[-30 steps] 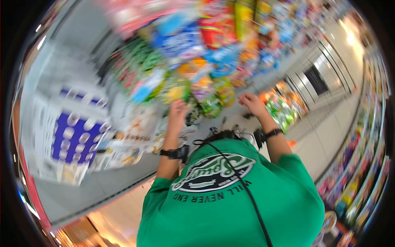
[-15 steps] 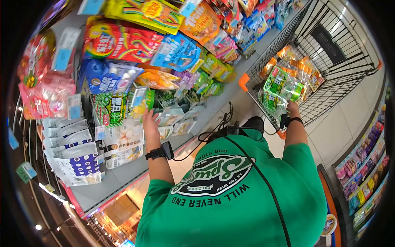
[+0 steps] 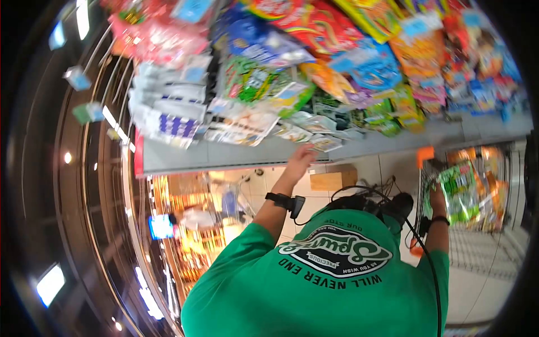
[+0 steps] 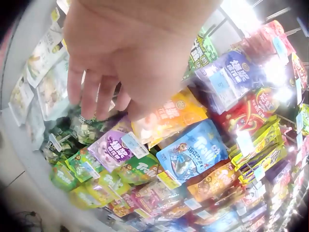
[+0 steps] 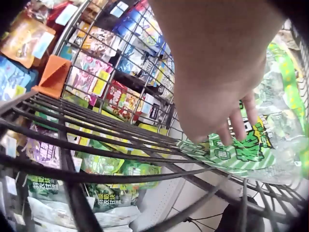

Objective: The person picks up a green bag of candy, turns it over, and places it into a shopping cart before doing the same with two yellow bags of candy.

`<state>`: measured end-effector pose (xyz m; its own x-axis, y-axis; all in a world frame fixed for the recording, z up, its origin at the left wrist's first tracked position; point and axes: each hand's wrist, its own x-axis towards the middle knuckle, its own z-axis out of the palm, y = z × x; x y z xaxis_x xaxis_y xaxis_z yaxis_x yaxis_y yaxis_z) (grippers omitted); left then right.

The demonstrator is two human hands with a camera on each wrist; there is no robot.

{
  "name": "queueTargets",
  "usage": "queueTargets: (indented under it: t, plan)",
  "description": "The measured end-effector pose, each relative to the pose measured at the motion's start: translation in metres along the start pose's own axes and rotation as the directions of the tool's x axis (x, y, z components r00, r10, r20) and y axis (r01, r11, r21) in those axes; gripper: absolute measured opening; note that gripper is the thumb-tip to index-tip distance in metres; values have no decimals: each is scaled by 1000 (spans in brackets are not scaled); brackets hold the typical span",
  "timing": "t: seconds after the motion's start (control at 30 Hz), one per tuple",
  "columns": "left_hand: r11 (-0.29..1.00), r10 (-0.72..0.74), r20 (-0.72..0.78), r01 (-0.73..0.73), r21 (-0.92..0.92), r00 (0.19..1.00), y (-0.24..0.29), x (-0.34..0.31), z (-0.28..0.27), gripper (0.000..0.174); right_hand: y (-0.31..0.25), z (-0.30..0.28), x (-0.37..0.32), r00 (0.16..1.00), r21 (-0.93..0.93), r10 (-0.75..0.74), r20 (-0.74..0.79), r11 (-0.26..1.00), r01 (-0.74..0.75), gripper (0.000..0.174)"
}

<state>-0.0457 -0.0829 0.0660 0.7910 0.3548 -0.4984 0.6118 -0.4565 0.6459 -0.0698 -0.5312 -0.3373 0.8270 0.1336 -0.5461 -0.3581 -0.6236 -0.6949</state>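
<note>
My left hand is near the shelf's front edge, its fingers loosely extended and holding nothing. In the left wrist view that hand hangs in front of the candy bags, overlapping an orange bag close to a purple and white bag. The right hand is inside the shopping cart, beside a green candy bag. Seen from the right wrist, its fairly straight fingers lie against the front of the green bag; the thumb is hidden.
A grey shelf carries rows of bagged sweets, among them white pouches with purple patches. Orange packs lie in the cart with the green bag. A wooden block stands on the floor under the shelf edge. Orange corner pieces cap the cart.
The right hand went from in front of my body into the cart, where it stays by the green bag. My left hand moved from the hanging bags to the shelf's edge as the view turned.
</note>
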Motion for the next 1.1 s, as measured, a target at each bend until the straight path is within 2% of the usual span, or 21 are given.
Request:
queueTargets:
  t: [0.03,0.07,0.13,0.2,0.27,0.33,0.4,0.43,0.47,0.53,0.6,0.63,0.73,0.77,0.8,0.87,0.9,0.93,1.0,1.03,1.1]
  plan:
    - [999,-25,24,24,27,999,8,-5,3,38,23,14,20,999,-119,-28,37,992,32,41]
    - [1000,-21,0,21,9,1000,5,-6,2,38,4,2,23,970,-185,131,202,978,-94,37]
    - [998,-56,25,56,-15,998,-5,-14,5,39,-11,-5,20,937,-304,204,284,946,-114,33]
    - [997,-72,23,72,-27,997,-12,-22,4,39,-16,-6,23,911,-235,295,289,944,-231,35]
    - [996,-82,27,83,-43,996,-24,-30,5,39,-23,-7,27,918,-442,303,255,881,-168,38]
    - [996,-77,69,80,-46,995,-43,-36,4,38,-58,-26,11,926,-565,291,240,818,-110,44]
    - [993,-86,51,90,-81,995,-44,-46,4,37,-84,-38,0,892,-638,368,261,760,-127,49]
    - [991,-107,47,110,-70,993,-44,-50,2,38,-53,-23,7,928,-662,283,242,747,-55,36]
    - [990,-126,45,129,-56,991,-46,-53,0,38,-44,-20,7,938,-608,265,221,790,-80,25]
    - [991,-105,39,108,-84,994,-56,-55,-4,39,144,69,76,939,-690,-42,341,667,281,24]
    - [987,-107,68,115,-116,992,-70,-56,-6,39,61,20,33,976,-543,85,203,839,39,24]
    - [985,-108,74,117,-130,991,-68,-57,-6,39,-4,-15,2,980,-441,148,130,894,-76,23]
    - [974,-138,102,154,-165,985,-78,-53,-4,38,-8,-38,-14,979,-380,104,174,925,-31,22]
    - [976,-109,116,128,-174,987,-85,-49,-2,38,4,-38,-10,959,-307,199,201,943,-132,23]
    - [977,-85,147,111,-183,986,-92,-44,-1,37,-13,-50,-23,966,-307,197,167,942,-139,23]
    - [978,-21,184,59,-201,983,-104,-36,2,36,-52,-73,-53,960,-444,176,216,894,-63,28]
    - [967,8,197,42,-251,980,-108,-35,4,36,-61,-82,-71,982,-486,102,157,874,-13,31]
    - [954,40,210,25,-299,977,-111,-33,5,36,-74,-91,-87,980,-491,167,110,866,-92,31]
    - [954,124,244,-48,-296,962,-116,-28,1,35,-114,-110,-132,989,-408,146,-2,903,-134,31]
    - [950,163,258,-81,-302,952,-119,-31,-3,35,-107,-111,-131,988,-407,148,-35,901,-149,31]
    - [943,203,307,-101,-319,930,-137,-42,-10,35,-78,-113,-145,960,-408,-72,-272,912,-47,28]
